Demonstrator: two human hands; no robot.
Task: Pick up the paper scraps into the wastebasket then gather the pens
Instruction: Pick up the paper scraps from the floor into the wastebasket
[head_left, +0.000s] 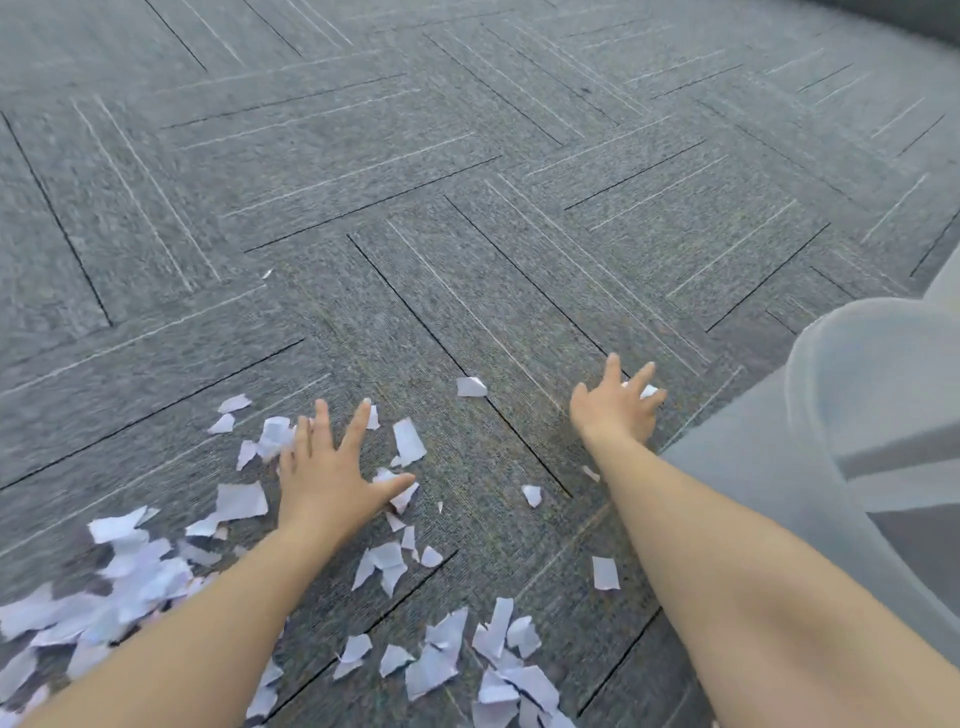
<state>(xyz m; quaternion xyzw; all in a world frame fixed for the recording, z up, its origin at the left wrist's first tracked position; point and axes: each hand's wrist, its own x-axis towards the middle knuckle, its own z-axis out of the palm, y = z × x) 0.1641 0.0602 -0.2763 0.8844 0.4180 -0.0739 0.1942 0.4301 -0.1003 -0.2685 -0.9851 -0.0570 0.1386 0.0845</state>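
Both forearms are bare all the way up, no sleeves, watch or rings that I can spot on the left hand (324, 475) or the right hand (615, 408). The person's got on a pale grey, slightly sheer garment (857, 415), soft and loose, with a couple of darker grey bands across it.

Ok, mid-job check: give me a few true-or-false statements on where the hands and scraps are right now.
1. Both hands are spread open above the carpet. True.
2. The left hand is over scattered paper scraps. True.
3. A wastebasket stands between the hands. False: none is in view.
4. The right hand grips a pen. False: no pen shows; its fingers reach a small white scrap.
5. All scraps are cleared. False: many lie on the carpet.
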